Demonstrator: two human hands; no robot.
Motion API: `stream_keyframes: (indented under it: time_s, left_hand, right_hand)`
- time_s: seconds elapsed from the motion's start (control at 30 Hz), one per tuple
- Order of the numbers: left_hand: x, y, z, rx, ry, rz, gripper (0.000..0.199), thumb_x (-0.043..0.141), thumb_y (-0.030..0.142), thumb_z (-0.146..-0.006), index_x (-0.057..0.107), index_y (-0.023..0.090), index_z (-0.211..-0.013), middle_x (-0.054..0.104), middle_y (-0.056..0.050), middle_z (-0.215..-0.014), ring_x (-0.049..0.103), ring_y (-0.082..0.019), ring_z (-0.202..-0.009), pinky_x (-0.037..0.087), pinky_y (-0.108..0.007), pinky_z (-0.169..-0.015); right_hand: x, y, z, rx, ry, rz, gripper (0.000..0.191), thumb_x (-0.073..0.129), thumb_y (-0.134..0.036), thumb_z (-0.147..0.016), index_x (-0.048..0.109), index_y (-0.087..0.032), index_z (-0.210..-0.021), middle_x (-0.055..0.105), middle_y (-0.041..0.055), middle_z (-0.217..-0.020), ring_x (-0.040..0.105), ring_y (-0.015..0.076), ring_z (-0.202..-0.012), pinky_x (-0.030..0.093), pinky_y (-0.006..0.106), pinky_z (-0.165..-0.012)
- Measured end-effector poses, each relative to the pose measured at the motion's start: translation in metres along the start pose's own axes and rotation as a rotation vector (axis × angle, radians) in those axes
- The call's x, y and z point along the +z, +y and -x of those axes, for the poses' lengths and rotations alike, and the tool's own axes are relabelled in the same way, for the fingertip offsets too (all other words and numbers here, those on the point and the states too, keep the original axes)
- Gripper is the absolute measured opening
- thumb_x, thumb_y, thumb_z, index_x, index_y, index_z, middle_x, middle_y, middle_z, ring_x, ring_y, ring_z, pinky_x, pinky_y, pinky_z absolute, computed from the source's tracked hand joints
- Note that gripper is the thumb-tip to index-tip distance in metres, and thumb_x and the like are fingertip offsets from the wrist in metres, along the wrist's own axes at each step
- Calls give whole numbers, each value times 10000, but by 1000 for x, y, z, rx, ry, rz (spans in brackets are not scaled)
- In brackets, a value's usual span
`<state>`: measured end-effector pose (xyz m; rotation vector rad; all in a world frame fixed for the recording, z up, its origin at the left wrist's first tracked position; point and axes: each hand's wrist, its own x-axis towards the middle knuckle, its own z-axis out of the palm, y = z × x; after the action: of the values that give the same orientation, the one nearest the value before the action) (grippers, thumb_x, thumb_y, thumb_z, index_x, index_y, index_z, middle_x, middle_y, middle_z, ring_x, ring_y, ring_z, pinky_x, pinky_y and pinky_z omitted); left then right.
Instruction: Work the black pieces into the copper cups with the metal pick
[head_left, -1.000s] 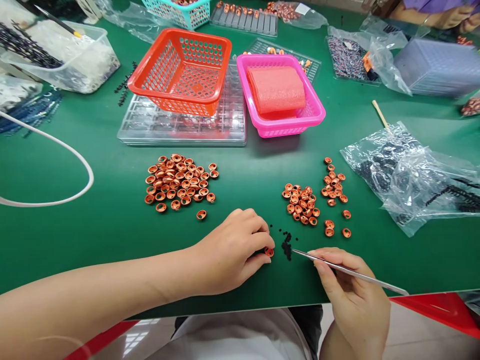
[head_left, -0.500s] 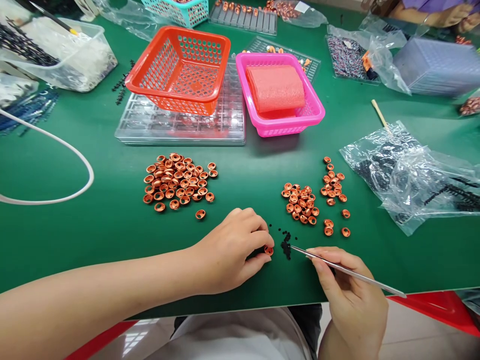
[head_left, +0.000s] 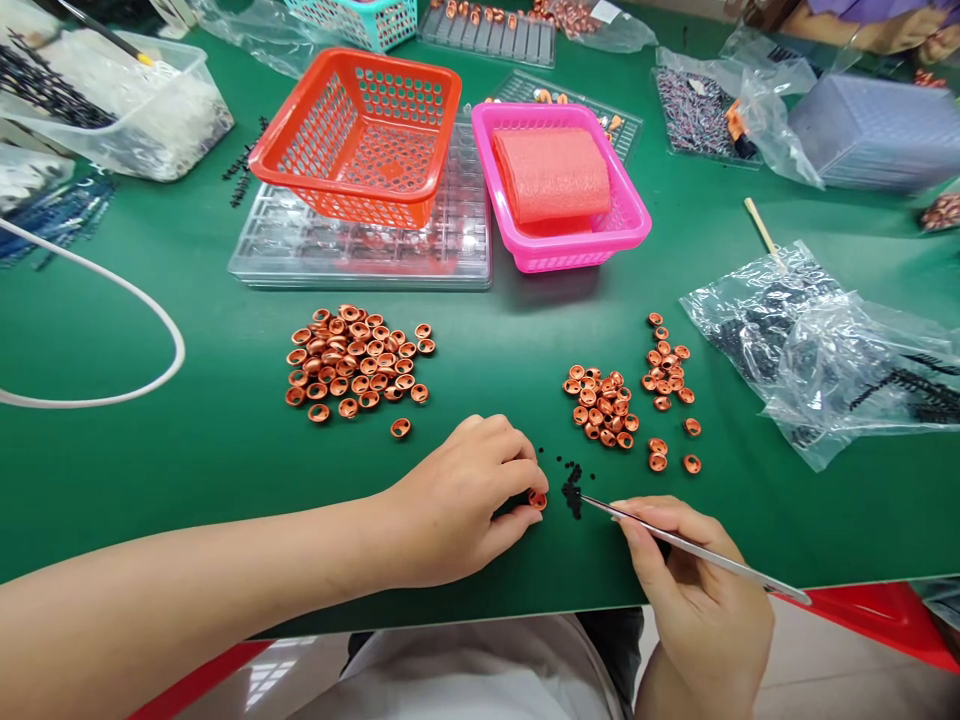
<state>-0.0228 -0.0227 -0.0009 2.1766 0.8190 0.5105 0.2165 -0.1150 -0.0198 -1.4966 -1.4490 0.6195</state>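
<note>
Between the thumb and fingers of my left hand (head_left: 480,500) is a small copper-coloured cup (head_left: 537,499), held against the green table. My right hand (head_left: 697,590) grips a pair of metal tweezers (head_left: 697,550), their tip at the edge of a little heap of tiny black discs (head_left: 572,495). The discs lie just right of the held cup. One pile of copper cups (head_left: 360,360) spreads beyond my left hand. A smaller pile of cups (head_left: 602,408) and a loose group of them (head_left: 664,375) lie beyond my right hand.
A red basket (head_left: 300,180) stands on clear compartment trays (head_left: 360,265). Beside it, a pink basket (head_left: 562,258) holds folded pink foam. Plastic bags with black parts (head_left: 795,330) lie right; a white cable (head_left: 150,385) loops left. Another person's hands (head_left: 915,35) show at the far right.
My right hand and the tweezers have shifted very slightly, the tip now a touch lower at the black discs. My left hand keeps its hold on the cup.
</note>
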Motion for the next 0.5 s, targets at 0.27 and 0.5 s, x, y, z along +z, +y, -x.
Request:
stream_keyframes:
  time_s: [0.27, 0.5]
  left_hand:
    - [4, -2, 0, 32, 60, -4, 60, 633, 153, -904, 664, 186, -944, 658, -24, -928, 548, -184, -881, 342, -339, -774]
    - [5, 4, -4, 75, 82, 5, 100, 570, 89, -899, 625, 163, -938, 698, -7, -831, 565, -162, -789, 372, -322, -739]
  right_hand:
    - [4, 0, 1, -103, 24, -66, 293, 705, -6, -806, 687, -212, -1013, 757, 31, -949, 739, 192, -880, 624, 336, -775]
    - [13, -10, 5, -193, 195, -185, 288, 690, 19, -801, 685, -178, -1010, 742, 30, -893, 744, 197, -826, 618, 362, -738]
